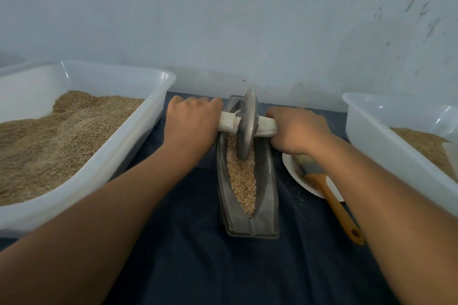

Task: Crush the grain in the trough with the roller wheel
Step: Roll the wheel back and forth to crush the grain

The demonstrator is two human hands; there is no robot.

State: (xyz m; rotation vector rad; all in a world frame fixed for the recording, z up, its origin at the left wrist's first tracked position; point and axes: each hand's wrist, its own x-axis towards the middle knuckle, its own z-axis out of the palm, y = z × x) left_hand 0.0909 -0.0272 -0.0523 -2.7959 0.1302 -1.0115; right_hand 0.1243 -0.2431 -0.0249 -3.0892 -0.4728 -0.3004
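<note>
Now, left to right:
Left tub: the big white tub (138,116) heaped with grain is sitting at the left edge of the dark cloth (188,267), its long wall running just beside the left forearm; an elbow swinging outward is likely going to knock it.
Left hand: the left hand (192,119) is curling tight round the pale handle (229,122) on its side of the wheel.
Roller wheel: the roller wheel (245,124) is standing on edge toward the far end of the trough (266,195), pressing into the grain (241,181); if one hand is pushing harder, I reckon the disc is going to tilt, ride up the sloped side and scatter kernels onto the cloth.
Far end: little trough is remaining beyond the wheel, with the wall close behind, so knuckles are risking a scrape.
Right hand: the right hand (297,129) is gripping the other handle end.
Plate and brush: the paper plate (295,173) carrying the brush (332,195) is lying under the right wrist, easily dragged.
Right tub: a second tub (386,146) is crowding the right edge.
Open room: the near stretch of trough and bare cloth toward me.
</note>
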